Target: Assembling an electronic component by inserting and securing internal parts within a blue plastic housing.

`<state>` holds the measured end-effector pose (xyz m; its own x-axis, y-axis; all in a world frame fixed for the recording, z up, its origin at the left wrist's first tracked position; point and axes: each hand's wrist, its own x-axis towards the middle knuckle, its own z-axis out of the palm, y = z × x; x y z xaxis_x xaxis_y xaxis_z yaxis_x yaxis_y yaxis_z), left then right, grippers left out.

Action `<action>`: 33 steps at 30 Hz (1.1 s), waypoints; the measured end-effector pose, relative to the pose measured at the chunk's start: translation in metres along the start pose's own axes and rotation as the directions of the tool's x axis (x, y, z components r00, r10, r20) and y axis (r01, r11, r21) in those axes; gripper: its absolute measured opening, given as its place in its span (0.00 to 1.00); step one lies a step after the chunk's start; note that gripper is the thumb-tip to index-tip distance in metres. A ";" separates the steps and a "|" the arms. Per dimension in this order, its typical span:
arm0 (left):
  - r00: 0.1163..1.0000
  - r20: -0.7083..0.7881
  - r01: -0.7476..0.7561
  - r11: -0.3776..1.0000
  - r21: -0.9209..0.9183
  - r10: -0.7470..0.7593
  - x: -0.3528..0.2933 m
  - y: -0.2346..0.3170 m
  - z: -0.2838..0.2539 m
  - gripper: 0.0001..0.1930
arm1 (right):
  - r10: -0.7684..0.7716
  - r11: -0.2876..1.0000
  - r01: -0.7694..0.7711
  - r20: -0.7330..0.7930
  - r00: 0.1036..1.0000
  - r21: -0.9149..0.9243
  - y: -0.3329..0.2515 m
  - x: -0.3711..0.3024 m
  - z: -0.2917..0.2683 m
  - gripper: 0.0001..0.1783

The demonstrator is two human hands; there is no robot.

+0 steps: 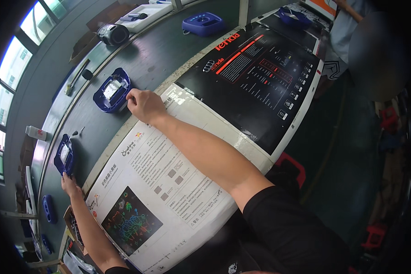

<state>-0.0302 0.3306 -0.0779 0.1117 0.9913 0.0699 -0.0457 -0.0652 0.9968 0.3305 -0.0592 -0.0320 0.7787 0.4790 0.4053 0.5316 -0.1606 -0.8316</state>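
Observation:
My left hand (70,185) grips the near end of a blue plastic housing half (65,154) at the left of the conveyor. A pale part lies inside that piece, and loose dark bits with thin wires stick out at its far side. My right hand (146,106) is closed, fingers curled, at the right edge of a second blue housing half (101,97). This one lies open side up on the belt, with a whitish block (111,89) inside. Whether my right fingers pinch its rim or something small is hidden.
The green conveyor belt (155,59) curves past a bench covered with printed sheets (187,178). On and beside the belt are a closed blue device (202,23), a dark cylindrical speaker (113,34) and a white bottle (35,133). Another person (347,36) stands at the far right.

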 end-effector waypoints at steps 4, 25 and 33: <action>0.996 -0.081 -0.003 0.916 0.401 0.038 -0.069 0.011 0.041 0.32 | 0.008 0.998 -0.007 0.007 1.000 -0.069 0.008 -0.002 -0.001 0.08; 0.581 0.555 -0.776 0.199 0.599 0.595 -0.229 0.049 0.053 0.13 | -0.278 0.862 0.355 0.248 0.928 -0.361 -0.038 -0.093 0.002 0.06; 0.573 0.639 -0.814 0.270 0.514 0.513 -0.250 0.057 0.058 0.14 | -0.180 0.929 0.288 0.396 0.900 -0.233 -0.037 -0.086 -0.020 0.10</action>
<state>-0.0028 0.0724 -0.0359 0.6750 0.4619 0.5754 0.4069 -0.8836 0.2320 0.2504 -0.1112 -0.0285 0.4736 0.8020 0.3639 0.7955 -0.2121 -0.5676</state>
